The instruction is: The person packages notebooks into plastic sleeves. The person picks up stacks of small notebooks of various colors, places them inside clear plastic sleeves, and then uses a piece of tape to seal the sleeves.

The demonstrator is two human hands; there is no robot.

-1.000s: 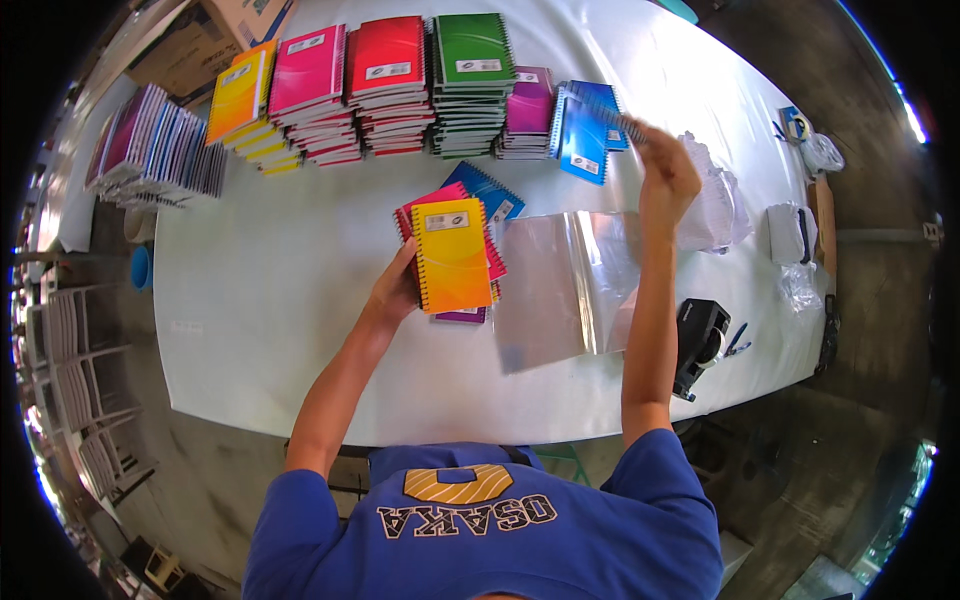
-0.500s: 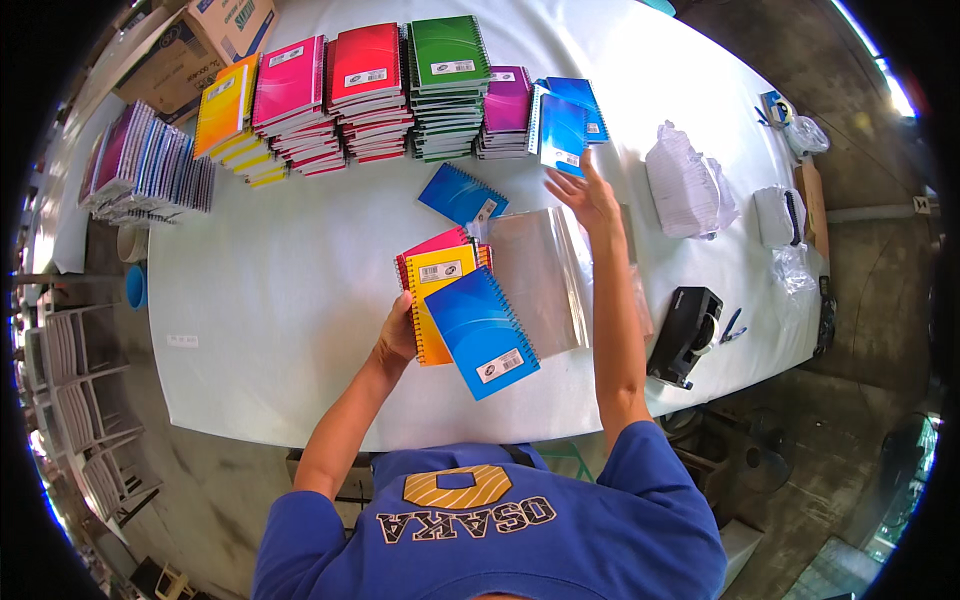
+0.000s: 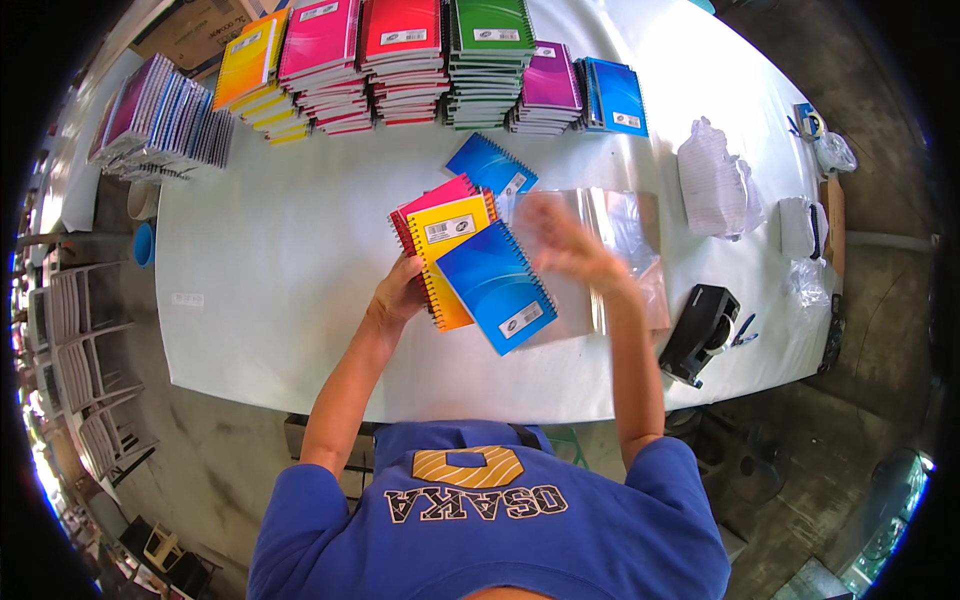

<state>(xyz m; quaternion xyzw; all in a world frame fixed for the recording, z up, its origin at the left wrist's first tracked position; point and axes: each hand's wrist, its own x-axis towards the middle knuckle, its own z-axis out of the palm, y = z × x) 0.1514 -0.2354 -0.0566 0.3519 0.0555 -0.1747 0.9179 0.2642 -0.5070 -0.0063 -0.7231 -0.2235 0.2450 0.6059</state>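
My left hand [image 3: 402,288] is closed on the left edge of a fanned bundle of spiral notebooks. In that bundle a blue notebook [image 3: 497,285] lies uppermost, over a yellow notebook [image 3: 452,222], with a pink notebook [image 3: 420,208] and red edges showing beneath. My right hand [image 3: 575,250], smeared by motion, is just right of the bundle above clear plastic sleeves [image 3: 625,225]; its fingers cannot be made out. Beyond the bundle, a loose blue notebook [image 3: 490,163] rests askew on the table.
Along the far side stand piles of yellow [image 3: 250,60], pink [image 3: 320,45], red [image 3: 402,30], green [image 3: 492,30], purple [image 3: 550,80] and blue notebooks [image 3: 615,95]. Wrapped notebooks [image 3: 160,125] are stacked far left. White plastic bundles [image 3: 715,180] and a black tape dispenser [image 3: 700,335] sit right.
My right hand has come back from the blue pile toward the held bundle. The blue notebook that stood askew by that hand no longer sticks out there. The view has shifted slightly.
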